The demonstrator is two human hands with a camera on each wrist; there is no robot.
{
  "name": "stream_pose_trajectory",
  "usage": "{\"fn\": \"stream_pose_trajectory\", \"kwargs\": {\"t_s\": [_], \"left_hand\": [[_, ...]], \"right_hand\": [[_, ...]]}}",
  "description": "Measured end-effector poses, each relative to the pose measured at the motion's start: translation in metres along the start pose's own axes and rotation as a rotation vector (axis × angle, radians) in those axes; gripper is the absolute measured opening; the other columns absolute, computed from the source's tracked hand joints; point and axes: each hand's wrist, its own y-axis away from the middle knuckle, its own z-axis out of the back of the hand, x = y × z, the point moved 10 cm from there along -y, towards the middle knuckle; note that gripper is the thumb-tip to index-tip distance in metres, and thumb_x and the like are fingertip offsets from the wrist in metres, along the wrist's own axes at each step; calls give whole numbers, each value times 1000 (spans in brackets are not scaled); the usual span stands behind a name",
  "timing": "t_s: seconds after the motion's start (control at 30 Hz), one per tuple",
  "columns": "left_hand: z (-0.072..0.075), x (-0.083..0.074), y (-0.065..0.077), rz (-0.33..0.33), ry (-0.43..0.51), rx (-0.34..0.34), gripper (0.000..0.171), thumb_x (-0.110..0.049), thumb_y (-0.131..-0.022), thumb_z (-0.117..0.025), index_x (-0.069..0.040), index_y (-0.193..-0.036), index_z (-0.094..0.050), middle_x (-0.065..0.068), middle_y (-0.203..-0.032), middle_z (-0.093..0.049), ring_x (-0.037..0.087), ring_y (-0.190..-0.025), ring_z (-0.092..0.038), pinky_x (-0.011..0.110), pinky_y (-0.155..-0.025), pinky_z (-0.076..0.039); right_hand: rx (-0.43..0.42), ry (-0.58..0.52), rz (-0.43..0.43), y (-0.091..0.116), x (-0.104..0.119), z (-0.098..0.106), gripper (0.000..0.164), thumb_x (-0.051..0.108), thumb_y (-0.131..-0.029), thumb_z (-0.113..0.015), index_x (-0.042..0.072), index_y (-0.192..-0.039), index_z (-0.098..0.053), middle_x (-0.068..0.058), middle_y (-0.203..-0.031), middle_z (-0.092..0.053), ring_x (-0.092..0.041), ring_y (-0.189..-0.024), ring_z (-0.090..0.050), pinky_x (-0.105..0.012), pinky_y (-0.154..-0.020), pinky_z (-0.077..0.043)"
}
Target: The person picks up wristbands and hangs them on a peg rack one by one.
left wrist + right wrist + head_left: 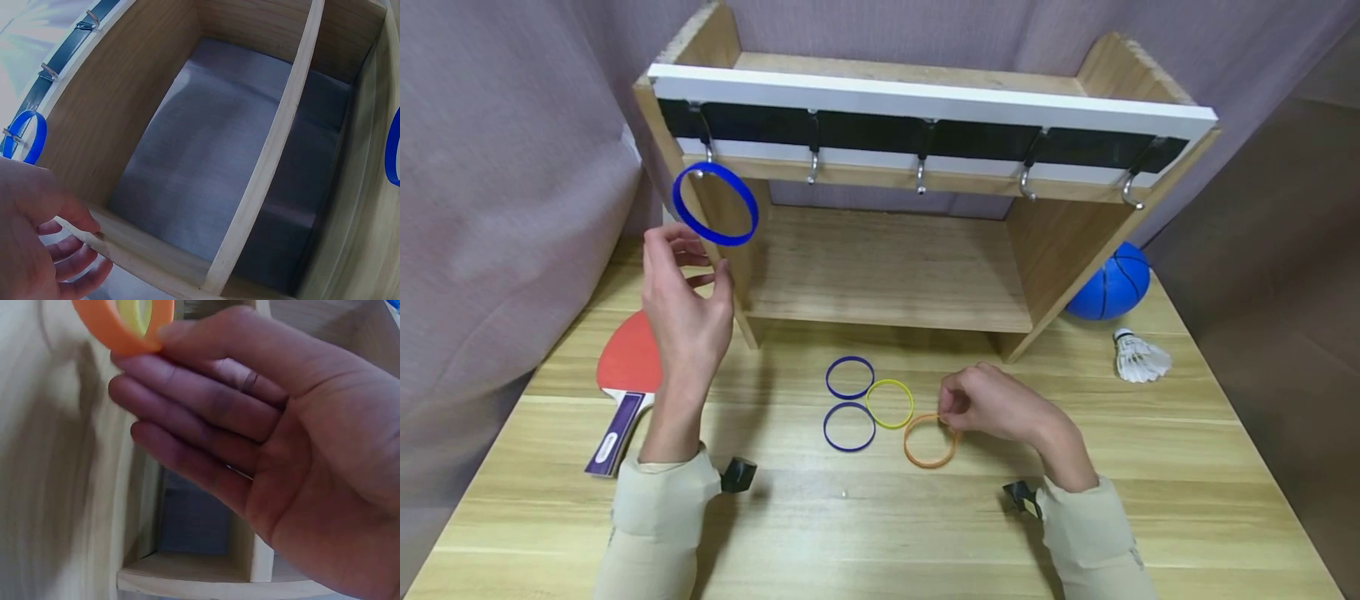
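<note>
Your right hand [1000, 407] pinched the orange ring [106, 330] by its rim, perhaps touching the table [880, 542]; a light grip suited its thin band. Your left hand [685, 304], fingers apart, was just below the blue ring [728, 239]

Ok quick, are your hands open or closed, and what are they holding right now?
Left hand: open, not holding the hanging blue ring near it.
Right hand: closed, pinching the orange ring.

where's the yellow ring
In the head view, the yellow ring lies on the table near the middle, with two blue rings to its left and the orange ring, pinched by the right hand, to its lower right.
</note>
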Motion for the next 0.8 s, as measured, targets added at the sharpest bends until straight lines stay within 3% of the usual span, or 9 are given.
{"fn": "stream_pose_trajectory", "kwargs": {"t_s": [0.27,0.5,0.67,0.8], "left_hand": [[1,-1,-1,-8,-3,-4,40,9,-83,-67,1,-119,-50,10,-107,-58,14,-93,-61,24,-70,-59],[2,-1,2,6,5,-2,40,9,-83,-66,0,-118,-50,9,-105,-57,14,-92,-61,24,-71,-58],[1,-1,2,5,6,-1,39,9,-83,-66,0,-118,-50,10,-106,-57,14,-93,-61,25,-71,-59],[2,-2,1,-6,6,-9,39,10,-83,-66,2,-118,-49,11,-106,-57,15,-92,-62,27,-71,-59]], "right_hand": [[24,-121,27,5,12,6,9,7,-84,-75,14,-83,-70,4,-83,-70,-6,-80,-67,-26,-72,-59],[22,-117,81,11,31,10,9,14,-85,-77,22,-85,-72,19,-83,-68,-4,-86,-66,-38,-81,-59],[-44,-53,149,11,52,17,11,21,-85,-78,29,-87,-71,21,-86,-68,-4,-84,-64,-32,-80,-57],[-118,-99,230,8,71,24,12,18,-85,-78,27,-90,-72,21,-90,-68,-6,-84,-65,-31,-77,-58]]}}
